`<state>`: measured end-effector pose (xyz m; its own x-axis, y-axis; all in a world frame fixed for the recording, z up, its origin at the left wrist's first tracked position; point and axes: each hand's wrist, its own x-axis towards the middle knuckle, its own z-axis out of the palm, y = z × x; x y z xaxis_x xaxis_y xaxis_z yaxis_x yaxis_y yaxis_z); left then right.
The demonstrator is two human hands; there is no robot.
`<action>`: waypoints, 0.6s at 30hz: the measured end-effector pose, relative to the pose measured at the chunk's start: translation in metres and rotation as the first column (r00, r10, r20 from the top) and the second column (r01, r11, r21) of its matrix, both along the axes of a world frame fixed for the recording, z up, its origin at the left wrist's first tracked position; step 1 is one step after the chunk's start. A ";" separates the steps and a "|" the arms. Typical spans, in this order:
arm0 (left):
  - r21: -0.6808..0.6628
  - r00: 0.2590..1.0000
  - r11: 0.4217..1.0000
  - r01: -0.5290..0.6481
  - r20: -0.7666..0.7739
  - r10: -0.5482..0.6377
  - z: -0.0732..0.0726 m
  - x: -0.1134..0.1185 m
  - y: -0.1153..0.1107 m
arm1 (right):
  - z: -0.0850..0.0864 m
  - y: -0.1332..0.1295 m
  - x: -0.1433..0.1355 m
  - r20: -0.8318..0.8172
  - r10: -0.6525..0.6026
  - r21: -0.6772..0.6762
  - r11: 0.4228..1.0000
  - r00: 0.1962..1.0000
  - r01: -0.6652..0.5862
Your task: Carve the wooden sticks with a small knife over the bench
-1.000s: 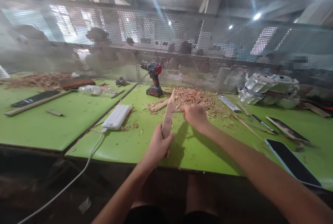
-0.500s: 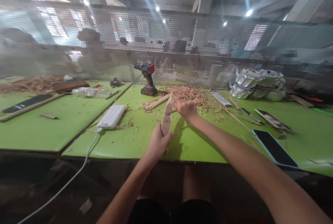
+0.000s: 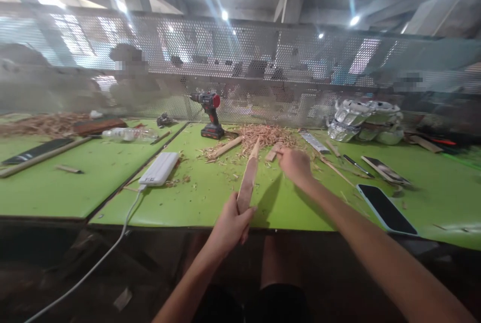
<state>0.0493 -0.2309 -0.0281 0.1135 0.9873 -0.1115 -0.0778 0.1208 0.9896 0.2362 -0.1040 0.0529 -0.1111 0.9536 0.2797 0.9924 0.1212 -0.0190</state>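
A flat strip of wood (image 3: pixel 248 180), carved to a long point at its far end, is gripped at its lower end by my left hand (image 3: pixel 230 220). It slants up and away over the bench. To the right of it, my right hand (image 3: pixel 296 165) is closed in a fist around a small carving knife. The handle is mostly hidden in the fingers, and the blade is hard to make out. Just beyond the fingertips shows a small flat wooden block (image 3: pixel 272 153); I cannot tell whether they touch. Knife and strip are apart.
Wood shavings (image 3: pixel 266 134) heap behind my hands, beside a cordless drill (image 3: pixel 211 115). A white power bank (image 3: pixel 160 169) with a cable lies left. Right are a metal ruler-like strip (image 3: pixel 314 141), a phone (image 3: pixel 387 209) and foil-wrapped bundles (image 3: pixel 364 120). A perforated screen (image 3: pixel 233 72) backs the bench.
The knife was against the wooden strip; my right hand has drawn away to the right, uncovering the small block. The strip has shifted slightly right and nearer to me.
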 end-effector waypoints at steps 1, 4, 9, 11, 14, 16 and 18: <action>0.006 1.000 1.000 0.000 -0.008 0.000 0.000 0.000 0.000 | -0.005 -0.015 -0.009 0.019 0.066 -0.020 0.998 0.998 -0.065; 0.037 0.999 0.999 -0.024 -0.044 0.025 0.001 0.000 -0.001 | -0.018 -0.047 -0.032 0.161 0.158 -0.066 0.987 0.974 -0.149; 0.079 0.983 0.994 -0.081 -0.157 0.093 -0.001 0.000 -0.003 | -0.032 -0.047 -0.042 0.204 0.225 -0.080 0.974 0.953 -0.213; 0.085 0.975 0.990 -0.114 -0.182 0.128 -0.001 -0.001 -0.002 | -0.032 -0.036 -0.042 0.195 0.259 -0.071 0.966 0.946 -0.249; 0.088 0.973 0.985 -0.146 -0.166 0.159 0.002 -0.004 0.002 | -0.029 -0.020 -0.045 0.190 0.295 -0.055 0.955 0.936 -0.290; 0.102 0.970 0.981 -0.165 -0.161 0.180 0.005 -0.007 0.004 | -0.026 -0.012 -0.049 0.185 0.302 -0.019 0.952 0.935 -0.304; 0.119 0.971 0.979 -0.165 -0.152 0.183 0.007 -0.011 0.005 | -0.023 -0.004 -0.051 0.182 0.306 0.018 0.949 0.935 -0.314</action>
<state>0.0382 -0.2257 -0.0215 -0.0721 0.9974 -0.0094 0.0734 0.0147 0.9972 0.1848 -0.1082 0.0302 -0.4502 0.8506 0.2717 0.8926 0.4202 0.1637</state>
